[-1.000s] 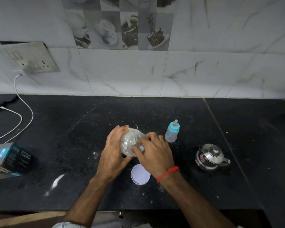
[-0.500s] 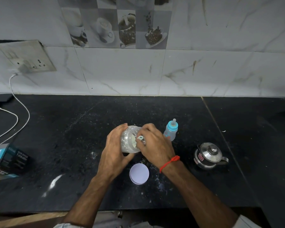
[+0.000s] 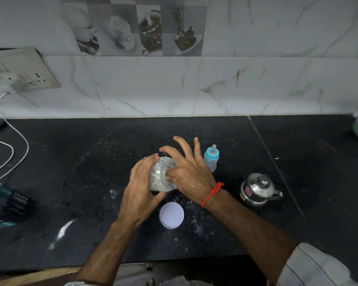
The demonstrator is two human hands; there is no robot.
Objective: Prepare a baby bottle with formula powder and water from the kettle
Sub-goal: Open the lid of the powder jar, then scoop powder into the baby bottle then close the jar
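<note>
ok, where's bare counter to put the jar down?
Widest bare patch: left of the left hand, between it and the dark box. Another behind the hands toward the wall. Crowded on the right: lid, baby bottle and kettle ring the jar and right hand.

Both forearms bare from wrist to near the elbow. Right wrist: thin red thread bracelet (image 3: 212,194), wound round once, with a small knot or loose end standing up on the upper side. Right sleeve (image 3: 312,267): pale grey-beige fabric with thin darker stripes, pushed or rolled up at the elbow. Left sleeve (image 3: 79,283): only a sliver of light cloth at the bottom edge; pattern cannot be made out. No rings or watch visible.
</note>
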